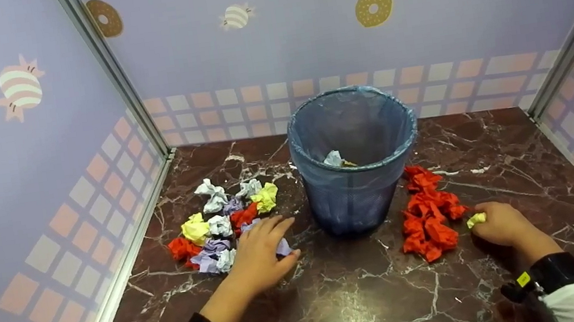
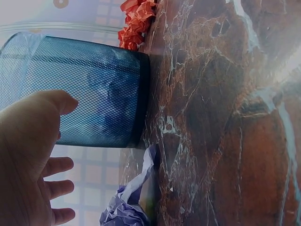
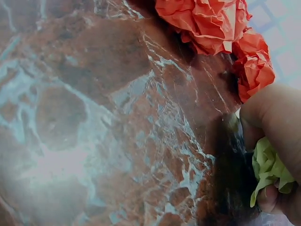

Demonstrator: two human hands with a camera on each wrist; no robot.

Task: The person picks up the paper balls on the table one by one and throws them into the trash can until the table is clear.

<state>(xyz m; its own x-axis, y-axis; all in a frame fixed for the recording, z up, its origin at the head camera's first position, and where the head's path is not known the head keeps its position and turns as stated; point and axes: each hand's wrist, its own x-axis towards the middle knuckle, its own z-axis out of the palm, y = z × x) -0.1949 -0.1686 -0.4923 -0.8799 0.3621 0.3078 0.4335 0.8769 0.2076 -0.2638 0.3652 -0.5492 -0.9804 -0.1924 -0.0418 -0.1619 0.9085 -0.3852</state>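
My left hand (image 1: 262, 253) hovers over the near right side of a mixed pile, its fingers spread and relaxed. A crumpled purple paper ball (image 2: 124, 209) lies just beyond those fingers in the left wrist view, apart from them. On the right, my right hand (image 1: 503, 223) pinches a yellow crumpled paper ball (image 3: 270, 167) between thumb and fingers, low over the table. Beside that hand sits a cluster of red paper balls (image 1: 429, 214). The mixed pile holds white paper balls (image 1: 220, 225), yellow paper balls (image 1: 195, 229) and red ones (image 1: 184, 249), partly hidden behind my left hand.
Between the two piles stands a blue mesh wastebasket (image 1: 356, 196) lined with a bluish bag; some crumpled paper (image 1: 333, 158) shows inside. Dark red marble-patterned tabletop (image 1: 362, 296) runs beneath everything. Patterned panels (image 1: 315, 39) close off the back and both sides.
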